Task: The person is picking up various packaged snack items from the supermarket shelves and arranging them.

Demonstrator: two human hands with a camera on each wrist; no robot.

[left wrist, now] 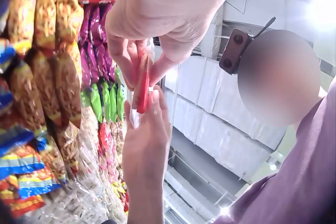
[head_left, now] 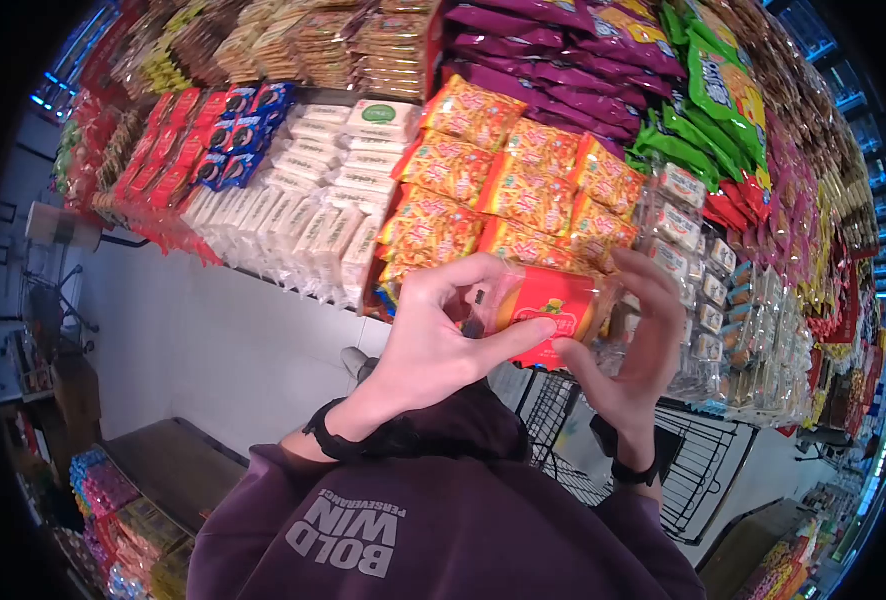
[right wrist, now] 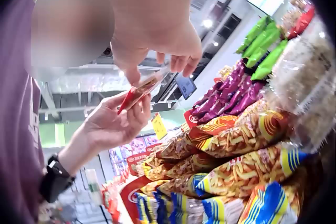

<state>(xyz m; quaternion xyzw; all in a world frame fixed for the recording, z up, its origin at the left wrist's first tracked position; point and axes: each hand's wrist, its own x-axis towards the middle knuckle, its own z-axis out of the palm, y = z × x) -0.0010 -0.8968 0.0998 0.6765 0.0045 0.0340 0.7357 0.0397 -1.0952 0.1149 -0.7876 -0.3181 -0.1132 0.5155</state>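
Note:
A small red snack packet (head_left: 555,312) with clear film at its ends is held up between both hands, in front of the shelf. My left hand (head_left: 441,330) grips its left side, thumb across the printed front and the fingers behind. At the right end my right hand (head_left: 635,345) pinches the packet, its thumb tip at the lower edge. Seen edge-on in the left wrist view, the packet (left wrist: 142,86) looks thin and flat. The right wrist view shows the packet (right wrist: 139,92) tilted, with the left hand (right wrist: 118,124) under it.
Behind the hands lie orange snack bags (head_left: 533,190), white wrapped packs (head_left: 308,225), purple bags (head_left: 563,70) and green bags (head_left: 718,100). Small clear-wrapped packs (head_left: 678,225) stand right of the orange bags. A black wire cart (head_left: 703,465) stands below the right arm.

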